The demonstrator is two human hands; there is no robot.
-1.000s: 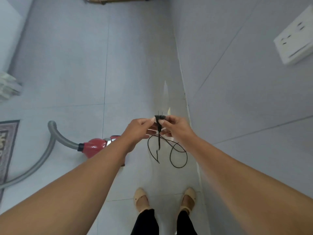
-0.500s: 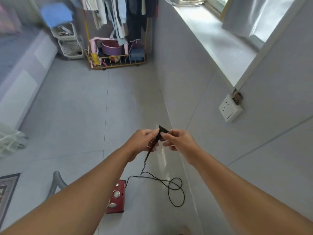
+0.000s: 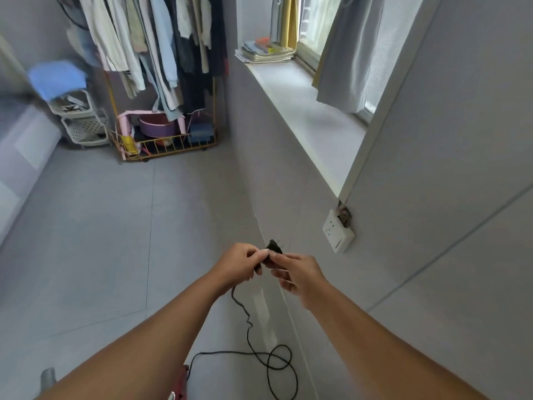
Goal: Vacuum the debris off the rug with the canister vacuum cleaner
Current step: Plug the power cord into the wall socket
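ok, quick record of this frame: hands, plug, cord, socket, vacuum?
left hand: fingers pinch the plug; cord leaves beneath the hand
right hand: pinches the plug too
plug: in the air, apart from the socket
cord: hangs to the floor in loose loops
wall socket: right of the plug, no plug in it
vacuum: red body at bottom edge, mostly hidden

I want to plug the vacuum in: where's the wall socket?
Head view: the wall socket is on the right wall, just below the near end of the window sill, up and right of the black plug.
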